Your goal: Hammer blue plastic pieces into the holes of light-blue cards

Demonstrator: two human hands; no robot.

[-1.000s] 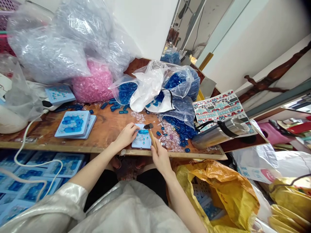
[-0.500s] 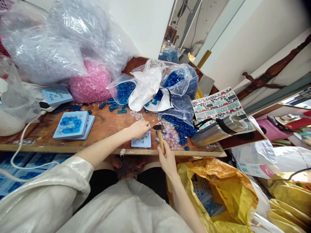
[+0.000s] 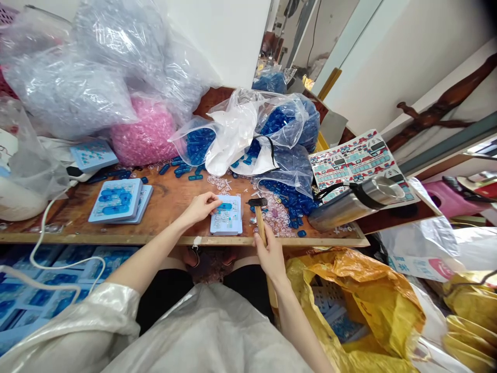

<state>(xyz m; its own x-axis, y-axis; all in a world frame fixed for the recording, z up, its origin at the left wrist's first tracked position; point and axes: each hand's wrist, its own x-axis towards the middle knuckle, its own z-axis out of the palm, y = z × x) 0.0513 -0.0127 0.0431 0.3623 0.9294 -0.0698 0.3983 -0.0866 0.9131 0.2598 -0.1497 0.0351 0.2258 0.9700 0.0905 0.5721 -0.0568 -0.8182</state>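
The left hand (image 3: 202, 207), nearly pinched together, is at the far left edge of a pale-blue square plastic panel (image 3: 226, 224), hold unclear; the right hand (image 3: 271, 255) wraps a wooden-handled, dark-headed hammer (image 3: 260, 220)

The left forearm (image 3: 153, 254) slants forward, bare, to the left side of the panel (image 3: 235, 230). The left hand (image 3: 201, 208) is at the panel's far left corner, back upward, thumb and forefinger drawn together. The right forearm (image 3: 301, 318), also bare, reaches up from the panel's near right; the right hand (image 3: 271, 257) sits beyond the near right corner, fingers curled in a grip.
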